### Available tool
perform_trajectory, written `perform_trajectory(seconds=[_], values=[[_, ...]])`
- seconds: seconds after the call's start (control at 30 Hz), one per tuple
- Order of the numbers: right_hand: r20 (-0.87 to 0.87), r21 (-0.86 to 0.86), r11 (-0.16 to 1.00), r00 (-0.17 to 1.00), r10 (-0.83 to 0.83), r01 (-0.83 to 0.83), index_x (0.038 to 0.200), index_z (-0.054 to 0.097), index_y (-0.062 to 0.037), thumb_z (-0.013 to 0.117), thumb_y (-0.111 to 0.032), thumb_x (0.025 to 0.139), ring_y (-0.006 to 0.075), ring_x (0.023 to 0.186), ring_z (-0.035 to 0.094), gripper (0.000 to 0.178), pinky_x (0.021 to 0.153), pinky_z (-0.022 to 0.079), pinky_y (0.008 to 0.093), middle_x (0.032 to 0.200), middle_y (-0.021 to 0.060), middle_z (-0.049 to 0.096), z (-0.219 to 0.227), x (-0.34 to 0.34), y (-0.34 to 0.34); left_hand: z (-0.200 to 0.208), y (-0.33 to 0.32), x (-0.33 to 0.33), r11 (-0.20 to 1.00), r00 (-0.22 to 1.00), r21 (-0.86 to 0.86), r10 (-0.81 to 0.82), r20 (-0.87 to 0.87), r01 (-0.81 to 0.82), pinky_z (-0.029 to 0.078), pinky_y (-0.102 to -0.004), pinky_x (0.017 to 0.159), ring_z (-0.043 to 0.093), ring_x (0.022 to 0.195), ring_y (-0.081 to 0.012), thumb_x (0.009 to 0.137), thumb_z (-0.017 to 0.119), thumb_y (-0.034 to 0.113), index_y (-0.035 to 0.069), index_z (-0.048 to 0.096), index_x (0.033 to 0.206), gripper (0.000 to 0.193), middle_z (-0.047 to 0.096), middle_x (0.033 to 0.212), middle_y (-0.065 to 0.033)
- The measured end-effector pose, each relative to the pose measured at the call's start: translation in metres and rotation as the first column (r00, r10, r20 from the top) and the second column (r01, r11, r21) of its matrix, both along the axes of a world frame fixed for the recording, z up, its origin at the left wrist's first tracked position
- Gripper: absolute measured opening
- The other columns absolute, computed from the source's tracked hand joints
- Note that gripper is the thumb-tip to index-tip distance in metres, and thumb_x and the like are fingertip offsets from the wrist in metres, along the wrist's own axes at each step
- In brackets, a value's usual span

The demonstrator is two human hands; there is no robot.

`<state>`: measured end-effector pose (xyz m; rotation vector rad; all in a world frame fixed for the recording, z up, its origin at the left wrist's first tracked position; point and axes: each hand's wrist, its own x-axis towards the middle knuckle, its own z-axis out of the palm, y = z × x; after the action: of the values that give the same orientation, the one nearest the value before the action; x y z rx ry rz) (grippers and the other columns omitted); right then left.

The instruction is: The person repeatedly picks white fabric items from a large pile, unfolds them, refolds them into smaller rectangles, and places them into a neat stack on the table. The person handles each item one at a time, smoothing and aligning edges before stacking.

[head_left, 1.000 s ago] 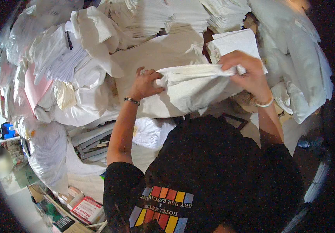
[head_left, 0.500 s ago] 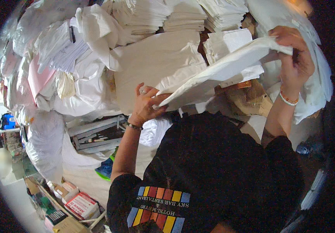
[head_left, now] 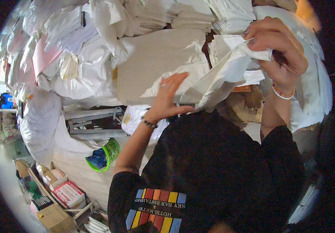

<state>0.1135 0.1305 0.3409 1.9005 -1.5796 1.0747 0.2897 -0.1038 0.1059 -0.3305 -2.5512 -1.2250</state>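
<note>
A white cloth (head_left: 222,75) hangs slantwise in front of my body, its upper corner pinched in my right hand (head_left: 280,50). The fingers of that hand are closed, with the thumb and fingertips on the cloth's edge. My left hand (head_left: 168,97) is apart from the cloth, just left of its lower end, fingers stretched out and thumb spread. Beneath my left hand lies a flat white sheet (head_left: 148,58) on the work surface. Behind the raised cloth, part of a smaller folded white cloth (head_left: 254,77) shows.
Folded white stacks (head_left: 192,19) line the far side. Heaped linen and plastic bags (head_left: 84,73) crowd the left. Lower left are a green basket (head_left: 115,149) with dark blue stuff inside, a metal frame (head_left: 93,120) and cardboard boxes (head_left: 55,217). Cardboard (head_left: 249,105) lies beneath the cloth.
My left hand has let go of the cloth's lower end and opened. The right hand still grips its corner and has come slightly left; the cloth now hangs more steeply and crumpled.
</note>
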Motion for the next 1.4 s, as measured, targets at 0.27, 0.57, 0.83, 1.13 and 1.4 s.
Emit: perform_trajectory(seconds=[0.27,0.57,0.83,1.13,1.4], values=[[-0.129,-0.025,0.971,0.962,-0.241,0.239,0.098,0.068,0.0052,0.065,-0.002,0.077,0.0246,0.085,0.066,0.022,0.079,0.052,0.0346,0.097,0.0165,0.068,0.038,0.003,-0.008,0.001,0.053,-0.019,0.993,0.994,0.037,0.109,-0.023,-0.109,0.027,-0.0497,0.113,0.053,0.126,-0.0320,0.077,0.077,0.037,0.006,0.029,0.150,0.092,0.052,0.140,-0.0174],[0.515,0.015,0.974,0.833,-0.202,0.226,0.105,0.067,0.0020,0.060,0.005,0.082,0.0065,0.076,0.059,0.025,0.066,0.047,0.0189,0.098,0.0059,0.066,0.016,-0.022,-0.043,-0.091,-0.033,0.011,0.882,0.906,-0.304,0.408,0.111,-0.359,0.033,-0.0528,0.106,0.060,0.100,-0.0345,0.085,0.060,0.007,0.006,0.056,0.110,0.026,0.061,0.100,-0.0154],[0.424,0.017,0.956,0.864,-0.272,0.293,0.109,0.067,-0.0016,0.063,0.003,0.083,0.0165,0.091,0.064,0.026,0.086,0.051,0.0308,0.099,0.0066,0.069,-0.060,-0.084,-0.056,-0.016,-0.187,0.097,0.342,0.468,-0.337,0.768,-0.438,-0.877,0.032,-0.0473,0.110,0.059,0.103,-0.0229,0.077,0.072,0.010,0.019,0.073,0.109,0.034,0.065,0.103,-0.0048],[0.548,0.656,0.755,0.680,-0.488,0.013,0.095,0.076,-0.0124,0.062,0.007,0.075,0.0199,0.096,0.066,0.031,0.090,0.051,0.0329,0.100,0.0019,0.073,-0.259,-0.009,0.001,-0.158,-0.143,0.146,-0.185,0.330,0.717,0.792,0.514,-0.672,0.054,-0.0395,0.091,0.062,0.107,-0.0291,0.091,0.054,-0.003,0.006,0.059,0.118,0.029,0.063,0.119,-0.0158],[0.751,0.605,0.783,0.433,-0.498,-0.149,0.104,0.071,-0.0052,0.064,0.000,0.082,0.0177,0.100,0.067,0.023,0.085,0.053,0.0305,0.104,0.0079,0.071,-0.348,0.024,0.028,-0.162,-0.124,0.132,-0.203,0.663,0.943,0.672,0.329,-0.263,0.055,-0.0362,0.084,0.063,0.100,-0.0218,0.094,0.056,0.005,0.015,0.057,0.115,0.024,0.064,0.116,-0.0109]])
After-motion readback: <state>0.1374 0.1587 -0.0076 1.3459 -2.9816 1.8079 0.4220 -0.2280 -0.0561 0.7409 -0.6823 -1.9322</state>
